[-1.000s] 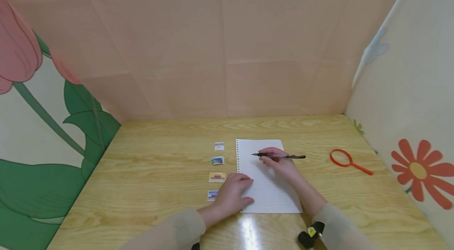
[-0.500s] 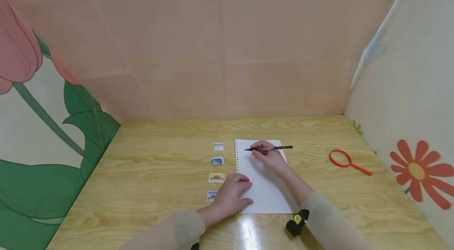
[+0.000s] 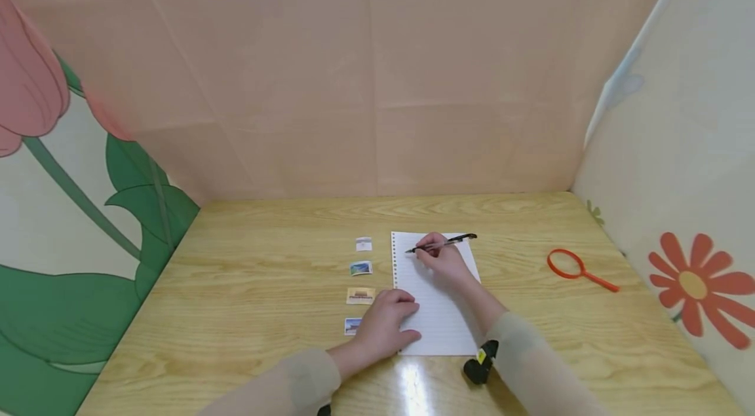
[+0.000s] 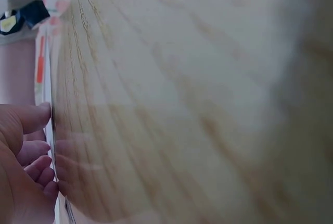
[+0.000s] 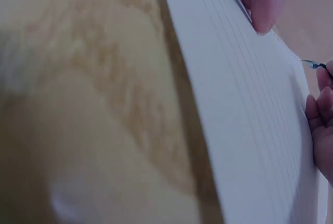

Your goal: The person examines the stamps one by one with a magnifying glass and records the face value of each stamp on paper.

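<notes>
A lined sheet of white paper (image 3: 442, 331) with punched holes down its left edge lies on the wooden table. My right hand (image 3: 446, 265) pinches a black gel pen (image 3: 462, 239) over the sheet's upper part, its tip pointing left close over the paper near the holes. In the right wrist view the pale pen tip (image 5: 310, 64) shows just beyond the fingers. My left hand (image 3: 386, 322) rests on the sheet's lower left edge, fingers and thumb loosely bent and spread. It partly hides the nearest of several small stamp-like pictures (image 3: 352, 326).
Left of the paper, the other small pictures stand in a column: a tan one (image 3: 360, 296), a blue-green one (image 3: 361, 268) and a pale one (image 3: 364, 244). A red magnifying glass (image 3: 600, 281) lies at the right. A pinkish backdrop (image 3: 295, 108) rises behind the table (image 3: 253, 272).
My right hand has moved left and up the sheet with the pen, and the pen's back end has since tilted upward. My left hand has stayed in place.
</notes>
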### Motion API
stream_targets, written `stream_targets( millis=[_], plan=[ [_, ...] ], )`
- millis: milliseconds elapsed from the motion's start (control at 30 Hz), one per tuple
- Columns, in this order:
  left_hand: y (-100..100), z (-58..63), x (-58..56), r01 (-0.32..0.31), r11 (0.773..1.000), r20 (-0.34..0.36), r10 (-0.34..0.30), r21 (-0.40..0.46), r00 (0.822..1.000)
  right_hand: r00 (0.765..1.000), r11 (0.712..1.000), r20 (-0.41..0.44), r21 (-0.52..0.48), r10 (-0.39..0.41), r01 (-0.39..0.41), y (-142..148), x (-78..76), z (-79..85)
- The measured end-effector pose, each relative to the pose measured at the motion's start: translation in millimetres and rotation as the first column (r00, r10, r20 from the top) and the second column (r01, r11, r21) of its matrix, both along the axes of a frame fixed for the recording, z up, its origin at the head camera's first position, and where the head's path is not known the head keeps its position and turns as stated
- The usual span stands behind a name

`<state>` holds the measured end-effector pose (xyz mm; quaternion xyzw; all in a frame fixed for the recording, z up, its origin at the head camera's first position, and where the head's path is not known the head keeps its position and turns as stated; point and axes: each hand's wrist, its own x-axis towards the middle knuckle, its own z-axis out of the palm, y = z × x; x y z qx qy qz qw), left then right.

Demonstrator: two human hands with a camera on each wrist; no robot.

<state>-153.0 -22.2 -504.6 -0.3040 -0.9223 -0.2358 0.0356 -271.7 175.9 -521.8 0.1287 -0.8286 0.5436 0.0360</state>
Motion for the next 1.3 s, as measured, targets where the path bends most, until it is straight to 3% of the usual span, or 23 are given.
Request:
stream_targets(
  millis=[467, 900, 1300],
  plan=[
    [-0.7, -0.5, 0.8, -0.002, 1.0, -0.004, 0.002, -0.024, 1.0, 0.998, 0.999, -0.049, 0.043, -0.026, 0.028, -9.4, 0.7, -2.2],
    [-0.9, 0.7, 2.2, 0.007, 1.0, 0.005, -0.007, -0.016, 1.0, 0.989, 0.994, -0.146, 0.1, -0.031, 0.046, -13.8, 3.6, -0.5],
    [-1.1, 1.6, 2.0, 0.005, 1.0, 0.012, -0.005, -0.01, 1.0, 0.992, 0.994, -0.102, 0.085, 0.078, -0.069, -9.3, 2.5, 0.3]
  ],
)
